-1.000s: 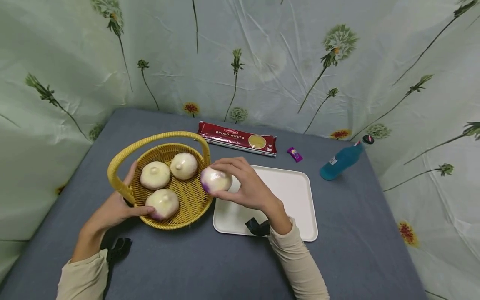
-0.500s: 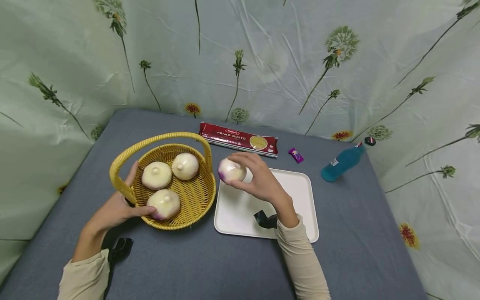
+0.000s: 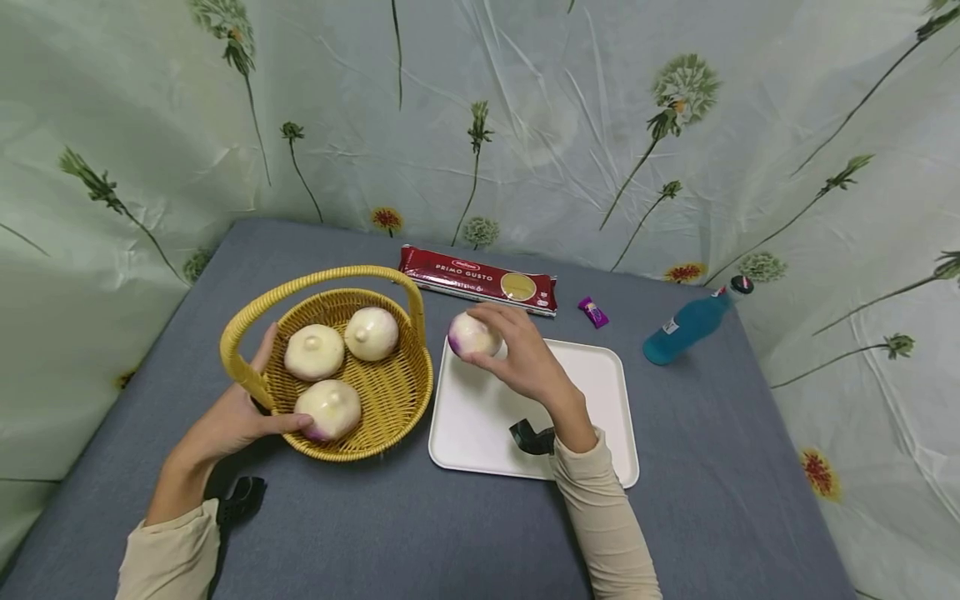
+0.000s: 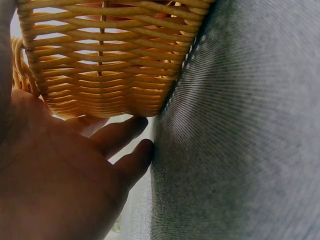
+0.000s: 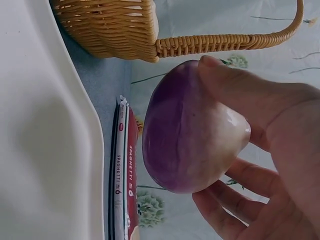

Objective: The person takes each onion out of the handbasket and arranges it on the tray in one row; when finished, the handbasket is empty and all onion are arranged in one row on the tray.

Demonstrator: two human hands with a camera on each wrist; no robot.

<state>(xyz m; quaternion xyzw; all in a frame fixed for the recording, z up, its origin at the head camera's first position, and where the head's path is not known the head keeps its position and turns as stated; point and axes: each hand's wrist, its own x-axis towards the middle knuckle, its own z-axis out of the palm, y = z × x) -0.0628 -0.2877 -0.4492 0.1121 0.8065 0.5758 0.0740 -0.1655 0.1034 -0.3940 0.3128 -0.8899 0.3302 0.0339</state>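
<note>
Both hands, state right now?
Left hand: holding the basket by its side.
Right hand: holding a white-and-purple vegetable above the tray.

A person's left arm (image 3: 168, 542) and right arm (image 3: 603, 525) are angling inward; the left hand (image 3: 228, 421) is holding its thumb (image 3: 283, 422) apart from its fingers (image 4: 120, 136), while the right hand (image 3: 528, 358) is hovering, palm inward, thumb and fingers gripping.

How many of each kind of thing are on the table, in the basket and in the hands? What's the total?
Yellow basket: 1
Round white-and-purple vegetables: 4 (3 in the basket, 1 in the right hand)
White tray: 1
Red spaghetti packet: 1
Purple wrapped sweet: 1
Blue bottle: 1
Total: 9
</note>
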